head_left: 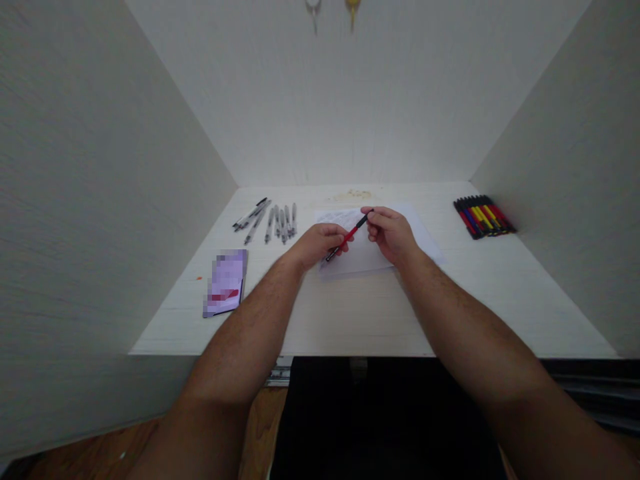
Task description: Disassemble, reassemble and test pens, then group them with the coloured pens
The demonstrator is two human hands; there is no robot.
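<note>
Head view: the left hand (320, 244) closes thumb and fingers around the red barrel of a red-and-black pen (351, 233), its grip drawn in with no gap beyond the pen's thickness, while the right hand (393, 233) pinches the black upper end between thumb and fingertips, its other fingers curled. Two holds probably steady so slim a thing, one bearing the barrel and the other free to work the end. The pen slants between the hands, its lower tip jutting out below the left grip and its black end rising into the right. Beneath lie white paper sheets (373, 260), perhaps put there as a work mat; whether either hand touches them I cannot tell. Farther left, loose clear-barrelled pens (271, 225) lie fanned on the white surface (360, 317), with a smartphone (227, 275) nearer the person, its screen blurred. At far right, coloured pens with black ends (481, 215) lie side by side, seemingly lined up for tidiness and away from the hands.
</note>
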